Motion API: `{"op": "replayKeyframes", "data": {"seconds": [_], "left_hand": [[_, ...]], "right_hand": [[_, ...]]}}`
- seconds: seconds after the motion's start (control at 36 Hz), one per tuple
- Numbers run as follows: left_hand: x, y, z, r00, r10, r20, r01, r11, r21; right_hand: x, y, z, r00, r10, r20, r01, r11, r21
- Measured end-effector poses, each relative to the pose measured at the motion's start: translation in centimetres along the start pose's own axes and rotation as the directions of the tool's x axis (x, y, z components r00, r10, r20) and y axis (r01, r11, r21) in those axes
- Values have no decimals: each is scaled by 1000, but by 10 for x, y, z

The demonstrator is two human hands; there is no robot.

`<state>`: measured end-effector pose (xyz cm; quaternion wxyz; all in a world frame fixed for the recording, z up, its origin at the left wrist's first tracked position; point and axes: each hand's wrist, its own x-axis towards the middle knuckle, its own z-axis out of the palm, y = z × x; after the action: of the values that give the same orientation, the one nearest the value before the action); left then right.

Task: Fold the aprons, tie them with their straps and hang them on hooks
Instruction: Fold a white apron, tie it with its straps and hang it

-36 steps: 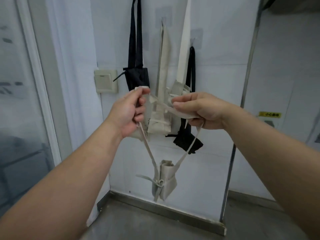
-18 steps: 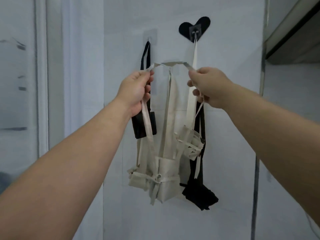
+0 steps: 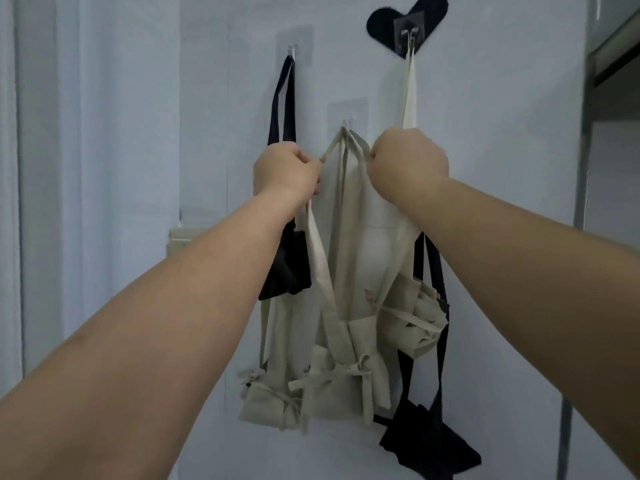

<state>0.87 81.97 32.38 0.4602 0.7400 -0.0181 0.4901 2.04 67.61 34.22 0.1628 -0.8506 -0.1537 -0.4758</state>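
Apron strap (image 3: pixel 331 147) pinched at both ends: left hand (image 3: pixel 287 168) curled tight on it at 8 o'clock of the middle hook (image 3: pixel 345 124), right hand (image 3: pixel 408 157) fisted on it at 4 o'clock. Half a second ago stretched flat between hands set wider apart; now peaked up against the hook, hands drawn closer. Hanging at 6 o'clock below, tied beige bundle (image 3: pixel 341 382). Flanked by a hung black apron (image 3: pixel 287 268) at 9 o'clock and a hung beige apron (image 3: pixel 415 317) at 3 o'clock.

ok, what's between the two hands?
Head view: a beige strap runs from left hand up to the middle hook and down to right hand.
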Motion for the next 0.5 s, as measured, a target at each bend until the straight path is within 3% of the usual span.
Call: {"op": "replayKeyframes", "data": {"seconds": [0.22,0.39,0.5], "left_hand": [[-15,8,3,988,96,122,-121,970,212],[-7,25,-8,979,201,-6,-201,979,41],[3,27,-7,949,313,29,-315,941,123]], "right_hand": [[-14,-4,4,997,-56,52,57,998,-19],[0,-2,-19,993,-77,-95,87,991,104],[7,-12,-25,994,-101,-50,102,994,28]]}}
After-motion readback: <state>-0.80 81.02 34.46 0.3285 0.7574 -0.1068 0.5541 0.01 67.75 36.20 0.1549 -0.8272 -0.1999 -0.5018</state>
